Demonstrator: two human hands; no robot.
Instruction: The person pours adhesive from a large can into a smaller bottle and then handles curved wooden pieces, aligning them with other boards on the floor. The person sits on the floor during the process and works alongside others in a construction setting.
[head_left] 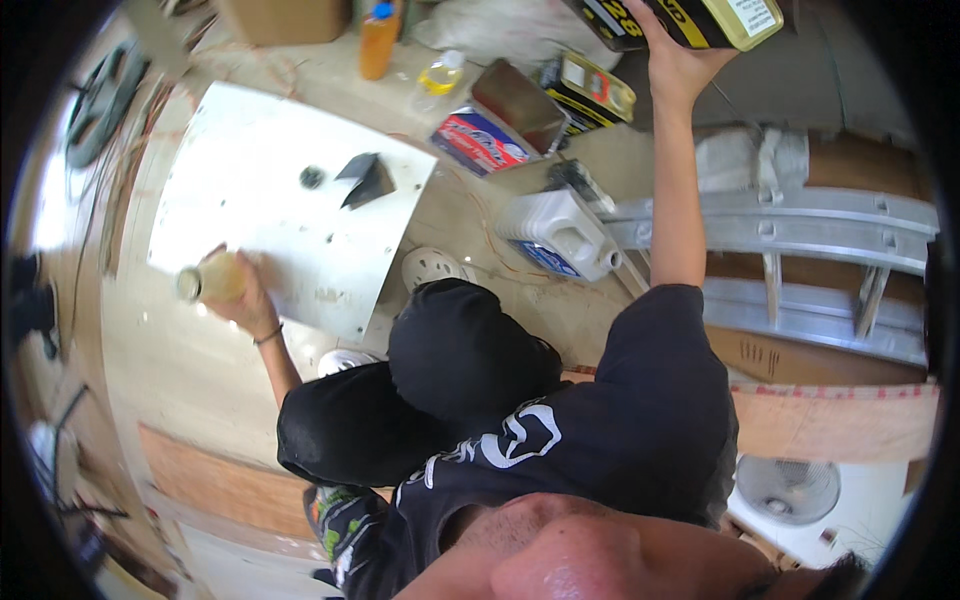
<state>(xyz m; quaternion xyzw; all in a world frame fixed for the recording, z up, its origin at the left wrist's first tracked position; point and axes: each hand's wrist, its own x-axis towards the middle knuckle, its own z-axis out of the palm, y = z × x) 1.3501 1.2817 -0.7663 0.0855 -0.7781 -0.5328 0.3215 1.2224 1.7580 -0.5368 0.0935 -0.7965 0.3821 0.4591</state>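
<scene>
Poking up in front, two knees in black cloth (470, 345) partly hide a white shoe with holes (435, 268). The left hand (245, 295) has its fingers wrapped around a small pale yellow bottle (218, 280), over the left corner of a flat, shiny white board (270, 230). A bent black piece (367, 180) and a dark round lump (312, 177) sit on the board. A silver metal ladder (790, 220) lies to the right, partly behind the right arm.

Near the ladder's end is a white plastic jug with a blue label (560, 240); its inside is hidden. Farther off, a red, white and blue square tin (485, 140) has an open top and a dark inside. Behind it are a black and yellow tin (590, 90), a clear plastic bottle with some yellow (438, 80) and an orange-filled bottle with a blue cap (377, 45).

At the top edge, the right hand (685, 65) touches a big yellow and black square tin (715, 25). Its fingertips are cut off, so I cannot tell how they close.
</scene>
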